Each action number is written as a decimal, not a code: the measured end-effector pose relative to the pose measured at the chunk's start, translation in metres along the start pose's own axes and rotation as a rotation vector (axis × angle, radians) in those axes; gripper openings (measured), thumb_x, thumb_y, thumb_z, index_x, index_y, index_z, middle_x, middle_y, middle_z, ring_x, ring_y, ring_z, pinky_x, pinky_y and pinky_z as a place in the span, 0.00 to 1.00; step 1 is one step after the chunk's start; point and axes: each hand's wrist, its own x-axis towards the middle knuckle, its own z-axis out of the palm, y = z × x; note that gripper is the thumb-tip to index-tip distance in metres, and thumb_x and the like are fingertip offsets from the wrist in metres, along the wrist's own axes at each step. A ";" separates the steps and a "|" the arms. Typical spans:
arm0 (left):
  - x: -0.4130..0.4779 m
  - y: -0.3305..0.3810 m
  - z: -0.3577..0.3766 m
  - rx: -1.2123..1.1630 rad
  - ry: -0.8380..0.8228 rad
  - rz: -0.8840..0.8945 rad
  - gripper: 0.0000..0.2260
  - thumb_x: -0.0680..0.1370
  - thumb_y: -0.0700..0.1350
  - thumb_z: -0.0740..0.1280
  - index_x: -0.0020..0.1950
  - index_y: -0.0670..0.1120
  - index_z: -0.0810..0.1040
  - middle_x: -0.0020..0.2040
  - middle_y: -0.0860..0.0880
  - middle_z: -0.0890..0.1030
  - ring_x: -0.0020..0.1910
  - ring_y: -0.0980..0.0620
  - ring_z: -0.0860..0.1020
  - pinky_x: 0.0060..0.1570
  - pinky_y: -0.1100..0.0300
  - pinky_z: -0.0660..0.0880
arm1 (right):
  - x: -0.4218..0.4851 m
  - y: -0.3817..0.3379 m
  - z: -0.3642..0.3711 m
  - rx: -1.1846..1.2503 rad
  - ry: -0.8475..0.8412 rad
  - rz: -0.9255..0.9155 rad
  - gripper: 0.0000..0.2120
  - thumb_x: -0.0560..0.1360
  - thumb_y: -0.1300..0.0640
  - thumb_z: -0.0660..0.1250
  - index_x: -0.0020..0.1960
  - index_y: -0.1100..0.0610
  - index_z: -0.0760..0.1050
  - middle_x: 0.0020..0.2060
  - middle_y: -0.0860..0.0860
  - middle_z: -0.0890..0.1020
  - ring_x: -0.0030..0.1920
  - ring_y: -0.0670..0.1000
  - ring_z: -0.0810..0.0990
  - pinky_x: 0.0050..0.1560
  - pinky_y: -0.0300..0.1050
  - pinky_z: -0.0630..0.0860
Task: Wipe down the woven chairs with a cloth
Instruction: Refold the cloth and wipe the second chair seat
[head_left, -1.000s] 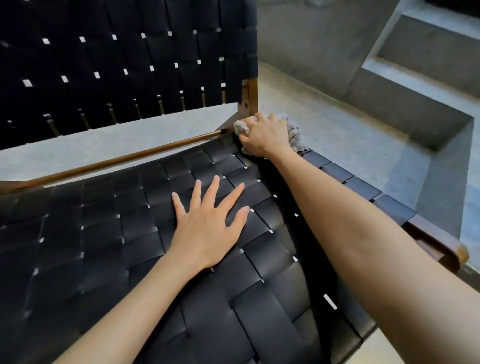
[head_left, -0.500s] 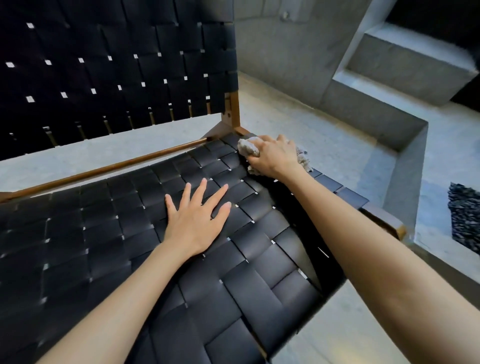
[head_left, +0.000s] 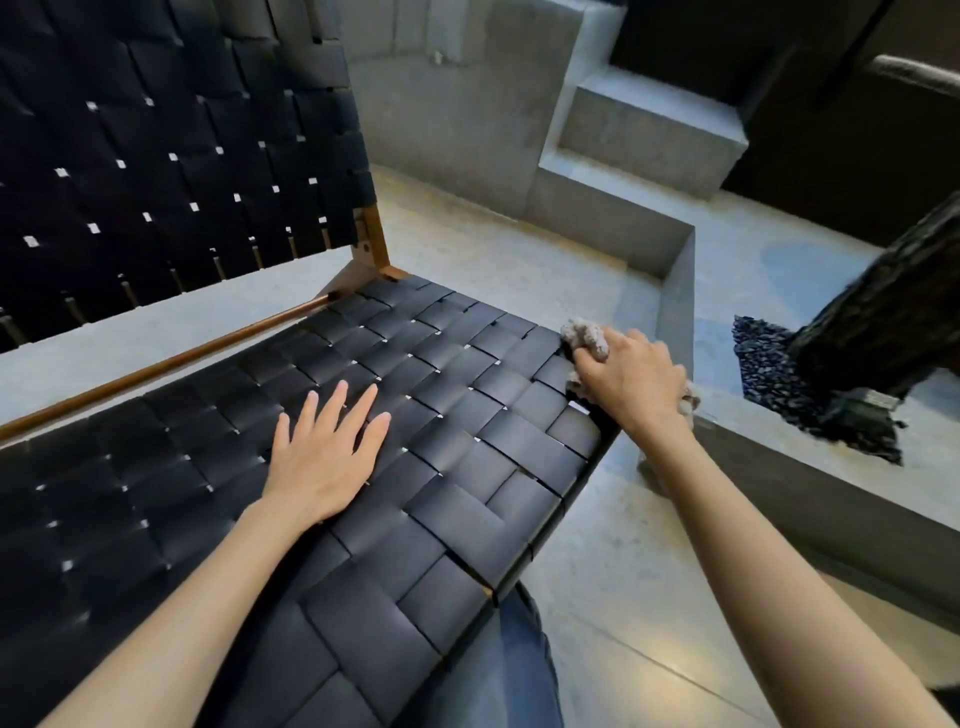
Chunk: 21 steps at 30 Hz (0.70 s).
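A chair with a black woven seat (head_left: 457, 415) and woven backrest (head_left: 171, 156) on a brown wooden frame fills the left of the head view. My left hand (head_left: 327, 452) lies flat on the middle of the seat, fingers straight and spread. My right hand (head_left: 631, 382) grips a bunched grey cloth (head_left: 587, 335) and presses it on the seat's right side edge. Part of the cloth sticks out past my fingers, the rest is hidden under the hand.
Grey concrete steps (head_left: 649, 135) and a low concrete ledge (head_left: 675, 270) rise to the right of the chair. A dark tree trunk (head_left: 883, 322) stands in a bed of dark pebbles (head_left: 769, 364) at far right. Polished concrete floor (head_left: 623, 597) lies below my right arm.
My right hand has dragged the cloth from the seat's back right corner forward along the right edge. The left hand stays flat on the seat. The view has swung to the right.
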 end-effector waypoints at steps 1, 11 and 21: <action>-0.002 -0.002 -0.001 0.005 -0.012 0.006 0.25 0.80 0.63 0.41 0.77 0.61 0.46 0.79 0.54 0.45 0.77 0.50 0.43 0.74 0.47 0.41 | -0.006 0.002 0.000 0.027 0.030 0.050 0.17 0.76 0.43 0.58 0.56 0.51 0.76 0.56 0.56 0.76 0.57 0.62 0.72 0.53 0.55 0.68; -0.033 -0.010 -0.006 -0.009 -0.067 0.103 0.24 0.80 0.62 0.43 0.77 0.62 0.46 0.79 0.54 0.44 0.77 0.50 0.42 0.75 0.48 0.40 | -0.052 -0.017 0.003 0.324 0.131 0.303 0.19 0.80 0.50 0.59 0.69 0.53 0.70 0.71 0.53 0.64 0.66 0.62 0.61 0.62 0.53 0.63; -0.061 -0.038 -0.014 0.025 -0.105 0.226 0.25 0.81 0.61 0.43 0.78 0.59 0.48 0.79 0.53 0.47 0.78 0.51 0.45 0.75 0.49 0.43 | -0.154 -0.066 0.002 0.472 0.109 0.311 0.18 0.80 0.53 0.59 0.70 0.52 0.70 0.76 0.50 0.57 0.69 0.60 0.55 0.66 0.50 0.60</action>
